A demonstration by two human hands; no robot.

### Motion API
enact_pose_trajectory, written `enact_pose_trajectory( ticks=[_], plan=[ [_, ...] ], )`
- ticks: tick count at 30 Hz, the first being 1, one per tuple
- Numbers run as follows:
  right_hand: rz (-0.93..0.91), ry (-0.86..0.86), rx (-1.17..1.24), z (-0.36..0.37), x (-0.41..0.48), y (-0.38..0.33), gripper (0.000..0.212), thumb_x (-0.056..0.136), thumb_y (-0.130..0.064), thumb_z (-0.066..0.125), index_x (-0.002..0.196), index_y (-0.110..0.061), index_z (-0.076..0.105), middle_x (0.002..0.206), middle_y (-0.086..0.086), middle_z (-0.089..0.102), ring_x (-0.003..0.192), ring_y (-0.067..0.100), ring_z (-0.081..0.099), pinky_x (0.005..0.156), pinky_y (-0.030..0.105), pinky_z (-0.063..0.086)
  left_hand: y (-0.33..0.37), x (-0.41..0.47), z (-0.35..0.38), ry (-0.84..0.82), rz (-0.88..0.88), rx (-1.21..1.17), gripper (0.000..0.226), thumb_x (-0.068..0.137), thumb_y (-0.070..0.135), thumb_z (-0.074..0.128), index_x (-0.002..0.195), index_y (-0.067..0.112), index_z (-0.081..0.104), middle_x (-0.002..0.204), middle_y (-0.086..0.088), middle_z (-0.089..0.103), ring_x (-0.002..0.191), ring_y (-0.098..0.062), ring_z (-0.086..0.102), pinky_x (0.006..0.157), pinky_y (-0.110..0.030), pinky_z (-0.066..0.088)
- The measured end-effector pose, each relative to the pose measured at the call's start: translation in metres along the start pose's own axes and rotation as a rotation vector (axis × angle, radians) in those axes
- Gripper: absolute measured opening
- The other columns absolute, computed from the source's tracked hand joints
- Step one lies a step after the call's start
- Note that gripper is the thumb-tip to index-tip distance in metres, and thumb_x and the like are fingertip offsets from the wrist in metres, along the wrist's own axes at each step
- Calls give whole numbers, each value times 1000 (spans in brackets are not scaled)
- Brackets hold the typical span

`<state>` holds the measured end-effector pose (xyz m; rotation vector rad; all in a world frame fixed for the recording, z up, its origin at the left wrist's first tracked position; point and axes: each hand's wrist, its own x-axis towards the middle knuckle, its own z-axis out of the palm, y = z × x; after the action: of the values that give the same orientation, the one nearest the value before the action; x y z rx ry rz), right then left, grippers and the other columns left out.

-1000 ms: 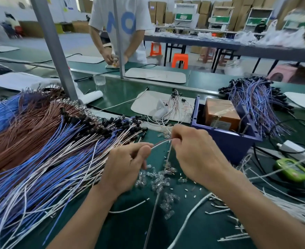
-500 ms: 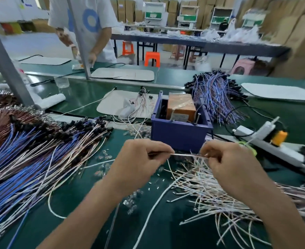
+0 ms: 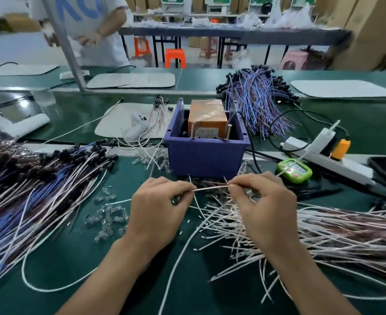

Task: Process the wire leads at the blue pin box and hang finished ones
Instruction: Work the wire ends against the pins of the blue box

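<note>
White and thin, the wire lead [image 3: 211, 188] stretches almost level between the two hands, just in front of the blue pin box [image 3: 206, 155] and a little above the green desk [image 3: 74, 264]. The left hand [image 3: 159, 214] pinches its left end between thumb and forefinger, with the other fingers [image 3: 178, 186] curled loosely under. The right hand [image 3: 267, 208] pinches the right end the same way, so both hands grip this one lead. The lead's bare tip cannot be made out. The box is open-topped with thick plastic walls. Inside it sits an orange block [image 3: 208, 117] wrapped in clear film, with a small label on the side facing the person. Two metal pins [image 3: 229, 132] stand upright against that side, one towards each corner. What lies in the dark gap left of the block is too dim to tell. To the front right of the box a loose heap of white leads [image 3: 323, 233] fans across the desk, under the right wrist. To the left of the box lies a broad spread of blue, white and brown leads with black ends [image 3: 40, 185]. Small clear plastic pieces [image 3: 107, 214] are scattered between that spread and the left hand. Behind the box to its right rests a bundle of blue and purple leads [image 3: 258, 103]. Just right of the box sits a green gadget [image 3: 294, 170].
</note>
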<state>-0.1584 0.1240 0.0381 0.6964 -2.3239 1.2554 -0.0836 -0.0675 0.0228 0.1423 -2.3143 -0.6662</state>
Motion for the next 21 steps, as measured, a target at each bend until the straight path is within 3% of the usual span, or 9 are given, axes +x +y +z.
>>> enact_pose_trajectory(
  ticks=[3, 5, 8, 11, 16, 18, 20, 21],
  plan=[
    [131, 152, 224, -6, -3, 1, 18, 87, -12, 80, 87, -30, 77, 88, -11, 71, 88, 9, 68, 81, 25, 54, -6, -1, 0, 13, 61, 54, 11, 82, 27, 76, 89, 23, 84, 77, 12, 76, 70, -7, 57, 78, -25, 41],
    [78, 248, 233, -9, -5, 1, 9, 89, -14, 75, 89, -23, 77, 92, -5, 73, 96, 14, 67, 88, 31, 53, -7, -4, 1, -13, 163, 81, 8, 85, 24, 76, 87, 22, 83, 74, 12, 75, 65, -10, 58, 77, -29, 40],
    [-144, 78, -127, 6, -13, -8, 9, 91, -22, 66, 92, -19, 75, 95, -4, 70, 100, 15, 57, 94, 32, 42, 5, -8, 12, -58, 348, 125, 11, 92, 22, 74, 82, 22, 79, 69, 11, 70, 64, -15, 56, 73, -32, 41],
    [-193, -101, -322, 20, -17, -17, 18, 99, -24, 49, 89, -22, 63, 86, -2, 65, 93, 21, 52, 94, 35, 38, 13, -9, 19, -23, 367, 92, 15, 94, 21, 73, 79, 21, 72, 68, 10, 65, 65, -16, 53, 72, -27, 33],
    [-218, -165, -215, 16, -16, -16, 17, 102, -18, 45, 94, -22, 59, 97, -8, 65, 109, 16, 58, 111, 31, 33, 7, -14, 17, 53, 298, -50, 11, 96, 32, 72, 92, 24, 80, 84, 14, 76, 72, -8, 59, 78, -21, 34],
    [-127, -259, -63, 14, -19, -17, 19, 107, -26, 42, 93, -31, 53, 85, -16, 59, 92, 6, 57, 89, 21, 42, 7, -15, 17, 65, 267, -80, 16, 96, 37, 71, 91, 24, 79, 84, 14, 76, 71, -5, 58, 81, -21, 38],
    [-30, -324, 14, 15, -21, -15, 19, 108, -34, 39, 91, -32, 48, 71, -10, 55, 69, 11, 54, 59, 19, 37, 8, -14, 16, 68, 231, -72, 16, 93, 39, 74, 87, 24, 78, 80, 15, 74, 70, -2, 53, 82, -19, 36],
    [-41, -311, -10, 14, -21, -14, 18, 107, -34, 41, 91, -32, 48, 65, -7, 53, 63, 14, 53, 53, 21, 34, 8, -11, 15, 62, 212, -70, 16, 91, 39, 75, 85, 24, 77, 78, 15, 73, 69, -1, 52, 83, -18, 35]
  ],
)
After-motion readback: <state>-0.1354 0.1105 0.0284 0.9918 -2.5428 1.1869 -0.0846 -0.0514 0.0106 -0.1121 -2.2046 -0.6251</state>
